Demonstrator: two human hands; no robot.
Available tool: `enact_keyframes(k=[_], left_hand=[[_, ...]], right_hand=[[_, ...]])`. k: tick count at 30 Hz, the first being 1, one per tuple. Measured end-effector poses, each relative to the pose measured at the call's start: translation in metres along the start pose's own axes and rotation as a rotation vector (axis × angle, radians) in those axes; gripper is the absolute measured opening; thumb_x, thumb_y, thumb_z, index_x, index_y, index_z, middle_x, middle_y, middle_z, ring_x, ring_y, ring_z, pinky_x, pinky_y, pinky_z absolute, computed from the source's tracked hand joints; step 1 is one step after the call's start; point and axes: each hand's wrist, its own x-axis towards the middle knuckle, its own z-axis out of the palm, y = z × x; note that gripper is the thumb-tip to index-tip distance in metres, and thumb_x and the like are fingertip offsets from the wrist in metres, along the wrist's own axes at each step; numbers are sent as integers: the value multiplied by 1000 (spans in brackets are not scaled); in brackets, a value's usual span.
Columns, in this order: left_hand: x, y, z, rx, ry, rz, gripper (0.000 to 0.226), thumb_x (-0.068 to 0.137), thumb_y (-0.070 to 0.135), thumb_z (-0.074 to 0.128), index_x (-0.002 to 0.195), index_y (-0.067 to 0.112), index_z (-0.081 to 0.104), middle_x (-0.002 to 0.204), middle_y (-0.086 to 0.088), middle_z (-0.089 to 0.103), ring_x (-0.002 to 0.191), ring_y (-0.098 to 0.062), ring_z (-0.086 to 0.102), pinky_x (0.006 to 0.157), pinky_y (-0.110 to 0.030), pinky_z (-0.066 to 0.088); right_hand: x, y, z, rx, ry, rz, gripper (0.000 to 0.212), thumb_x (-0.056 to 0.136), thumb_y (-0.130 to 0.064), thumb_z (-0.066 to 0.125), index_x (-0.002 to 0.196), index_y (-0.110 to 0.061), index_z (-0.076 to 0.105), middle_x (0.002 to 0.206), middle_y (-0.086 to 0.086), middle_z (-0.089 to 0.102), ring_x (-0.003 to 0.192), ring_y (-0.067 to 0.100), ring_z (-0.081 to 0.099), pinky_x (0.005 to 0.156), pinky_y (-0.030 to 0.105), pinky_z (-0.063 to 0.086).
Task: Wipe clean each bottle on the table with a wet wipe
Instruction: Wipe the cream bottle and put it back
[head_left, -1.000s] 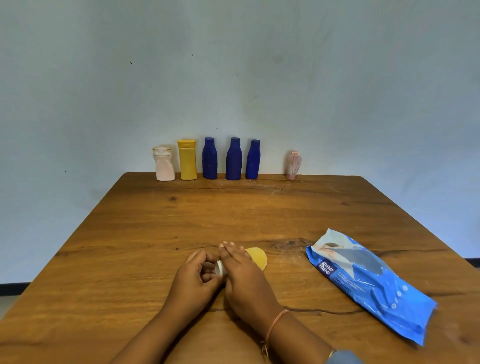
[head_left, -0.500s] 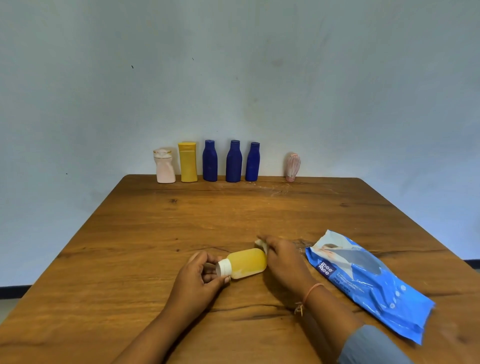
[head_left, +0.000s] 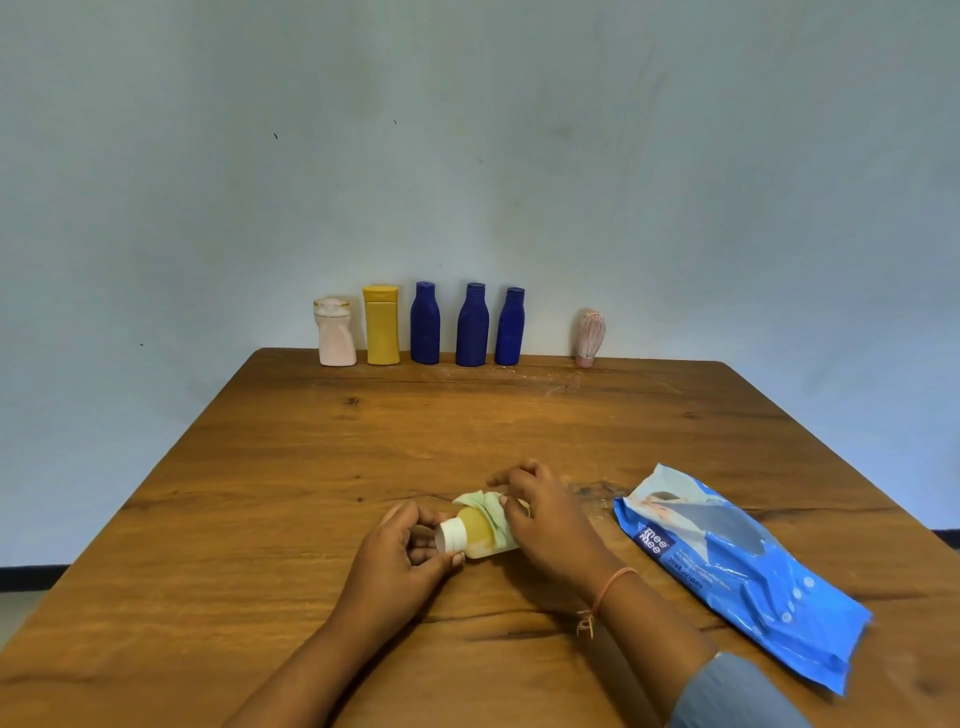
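A small yellow bottle (head_left: 475, 530) lay on its side near the front middle of the wooden surface (head_left: 467, 431), with its white cap (head_left: 451, 536) pointing left. The left hand (head_left: 400, 564) had its grip closed round the cap end, with the thumb below and the fingers curled over the top. The right hand (head_left: 550, 525) gripped a pale green wipe (head_left: 485, 508) and held it bunched against the bottle's body, just right of the cap. Its fingers were curled over the wipe, and the bottle's far end was hidden under that hand. A thin orange thread (head_left: 612, 581) circled the right wrist, and a grey-blue sleeve (head_left: 737, 696) showed at the bottom edge.

Near the right hand but not touching it, a blue pack of wipes (head_left: 737, 571) lay flat on the surface, slanting toward the near right corner.

Six more bottles stood in a row along the far edge, against the pale wall (head_left: 467, 156) and well apart from the hands. From the left came a pink bottle (head_left: 336, 332) and a tall yellow bottle (head_left: 382, 325) just beside it. Next were the first blue bottle (head_left: 425, 323), the second blue bottle (head_left: 471, 325) and the third blue bottle (head_left: 509, 326), close together. Set apart to the right, a small ribbed pink bottle (head_left: 589, 339) rested on its narrow end.
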Motion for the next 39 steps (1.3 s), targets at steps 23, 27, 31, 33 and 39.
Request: enact_keyframes(k=[23,27,31,33,39], left_hand=[[-1,1,0,-2,-6,-25,31,69,0,77,82,18,56,89,-5,65,68,0,65,58,-9,48],[0,0,0,5,-1,-29,31,69,1,77,81,21,56,90,-3,65,71,0,65,58,-7,47],[1,-1,0,3,-8,-44,31,69,2,78,82,21,56,93,-2,64,73,-7,67,62,-10,50],[1,-2,0,6,-20,-42,31,69,2,77,82,21,56,93,-1,64,72,-4,66,62,-11,51],[0,-3,0,-4,-27,-36,31,68,0,77,84,17,58,93,-5,65,72,-6,67,64,-15,52]], right_hand=[[-16,3,13,-190,-67,-133,59,89,-2,41,144,-20,32,150,-6,31,137,10,22,107,13,8],[-14,16,8,-264,-80,-70,57,92,-9,39,144,-27,29,146,-5,32,127,18,27,107,32,28],[-12,18,9,-316,2,10,44,93,-14,39,136,-18,40,127,4,39,115,21,37,96,33,39],[-10,15,14,-312,60,7,34,92,-14,38,124,-13,47,120,6,42,108,22,40,90,31,38],[-9,-5,33,-176,76,37,43,90,-7,41,133,-5,40,140,14,41,128,25,38,103,25,29]])
